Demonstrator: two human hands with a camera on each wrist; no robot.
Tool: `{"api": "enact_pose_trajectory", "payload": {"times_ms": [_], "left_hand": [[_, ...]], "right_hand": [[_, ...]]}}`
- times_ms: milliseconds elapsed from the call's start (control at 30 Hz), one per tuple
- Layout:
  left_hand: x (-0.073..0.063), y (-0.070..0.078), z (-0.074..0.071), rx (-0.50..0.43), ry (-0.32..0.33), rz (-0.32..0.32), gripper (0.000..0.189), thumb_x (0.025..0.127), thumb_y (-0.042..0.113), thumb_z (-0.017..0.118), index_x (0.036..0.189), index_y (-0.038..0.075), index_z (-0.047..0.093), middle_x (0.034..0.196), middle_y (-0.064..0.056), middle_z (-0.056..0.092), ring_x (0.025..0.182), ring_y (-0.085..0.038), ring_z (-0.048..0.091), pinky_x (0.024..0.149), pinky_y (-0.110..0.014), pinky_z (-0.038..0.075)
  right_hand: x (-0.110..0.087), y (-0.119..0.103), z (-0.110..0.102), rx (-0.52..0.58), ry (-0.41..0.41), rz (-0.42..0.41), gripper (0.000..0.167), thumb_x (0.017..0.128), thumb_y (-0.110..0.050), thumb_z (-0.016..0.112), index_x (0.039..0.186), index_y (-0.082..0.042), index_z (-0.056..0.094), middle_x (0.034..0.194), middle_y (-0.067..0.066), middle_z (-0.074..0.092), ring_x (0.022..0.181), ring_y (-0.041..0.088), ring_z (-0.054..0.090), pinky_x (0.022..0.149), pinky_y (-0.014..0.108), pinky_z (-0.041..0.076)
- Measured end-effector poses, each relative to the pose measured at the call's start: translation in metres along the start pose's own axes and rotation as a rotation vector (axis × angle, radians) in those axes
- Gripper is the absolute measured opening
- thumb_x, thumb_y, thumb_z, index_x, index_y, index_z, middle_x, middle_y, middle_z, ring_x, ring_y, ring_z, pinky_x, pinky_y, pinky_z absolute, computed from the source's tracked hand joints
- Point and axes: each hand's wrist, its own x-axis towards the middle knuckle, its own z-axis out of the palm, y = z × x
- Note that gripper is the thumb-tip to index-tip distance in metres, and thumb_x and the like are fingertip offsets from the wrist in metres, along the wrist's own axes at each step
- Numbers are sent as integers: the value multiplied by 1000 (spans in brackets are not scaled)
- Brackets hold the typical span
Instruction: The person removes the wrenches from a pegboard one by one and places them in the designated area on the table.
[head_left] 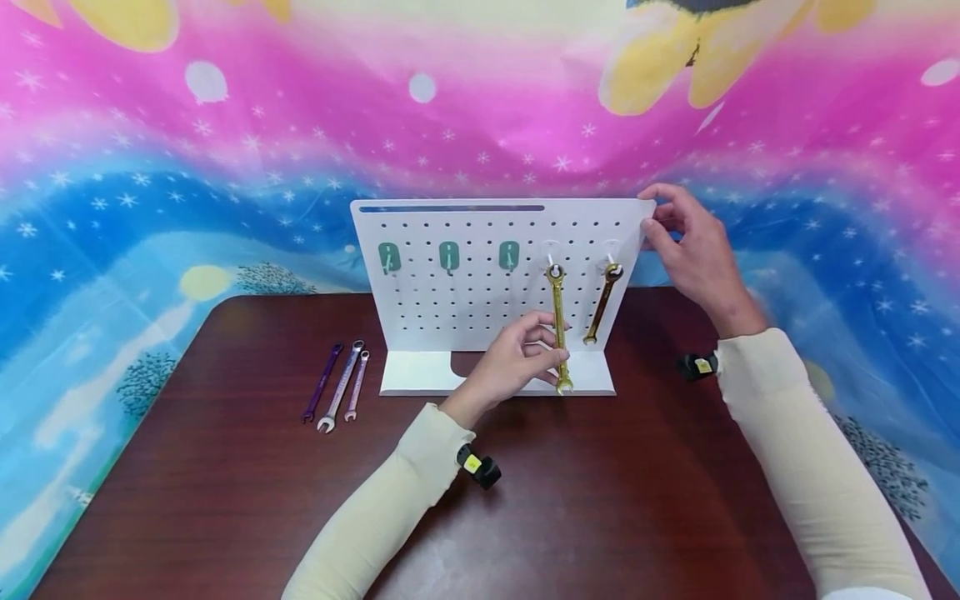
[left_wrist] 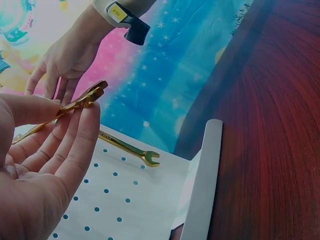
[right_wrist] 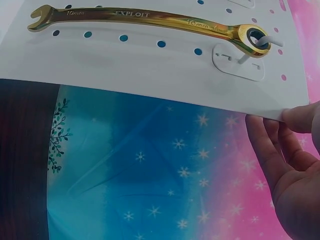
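Note:
Between thumb and fingers, my left hand (head_left: 504,360) pinches the lower part of a gold combination wrench (head_left: 558,312). Its ring end overlaps a white hook in the head view, and the open end (left_wrist: 95,92) points toward the camera in the left wrist view. My right hand (head_left: 693,250) grips the upper right corner of the white pegboard (head_left: 480,300), thumb in front and fingers behind. A second gold wrench (right_wrist: 150,19), marked 10mm, hangs by its ring from the rightmost white hook (right_wrist: 270,42).
Three green-backed hooks (head_left: 448,257) line the board's left and middle, bearing nothing. On the brown table (head_left: 225,467) at left lie a purple wrench (head_left: 322,383), a silver wrench (head_left: 341,387) and a small pinkish wrench (head_left: 357,385). A patterned cloth (head_left: 300,183) backs the table.

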Motion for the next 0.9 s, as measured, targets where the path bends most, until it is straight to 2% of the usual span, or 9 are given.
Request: {"api": "enact_pose_trajectory", "payload": {"times_ms": [133, 367, 567, 900], "left_hand": [[-1, 2, 0, 11, -11, 16, 38, 97, -9, 63, 133, -9, 50, 98, -12, 62, 78, -17, 69, 71, -45, 63], [-4, 8, 0, 29, -16, 27, 36, 97, -8, 63, 131, -7, 51, 98, -13, 61, 78, -17, 69, 71, -44, 63], [-6, 12, 0, 48, -31, 34, 41, 98, -7, 63, 136, -10, 48, 100, -13, 61, 78, -18, 70, 72, -44, 63], [-13, 18, -2, 84, -46, 40, 37, 98, -6, 64, 133, -5, 52, 99, -13, 60, 80, -18, 70, 72, -45, 63]], "right_hand": [[0, -1, 0, -5, 4, 5, 40, 106, -16, 58, 146, -17, 53, 115, 14, 64, 103, 27, 65, 84, 26, 58], [-1, -2, 1, -15, 8, 5, 40, 106, -17, 58, 146, -17, 53, 114, 12, 64, 102, 24, 64, 83, 21, 57], [0, -2, 2, -16, 4, 0, 40, 106, -18, 58, 146, -20, 53, 114, 12, 64, 103, 24, 64, 83, 22, 57], [-1, -1, 1, -19, 3, -6, 40, 106, -17, 58, 146, -18, 52, 113, 12, 64, 105, 28, 65, 84, 22, 57]]}}
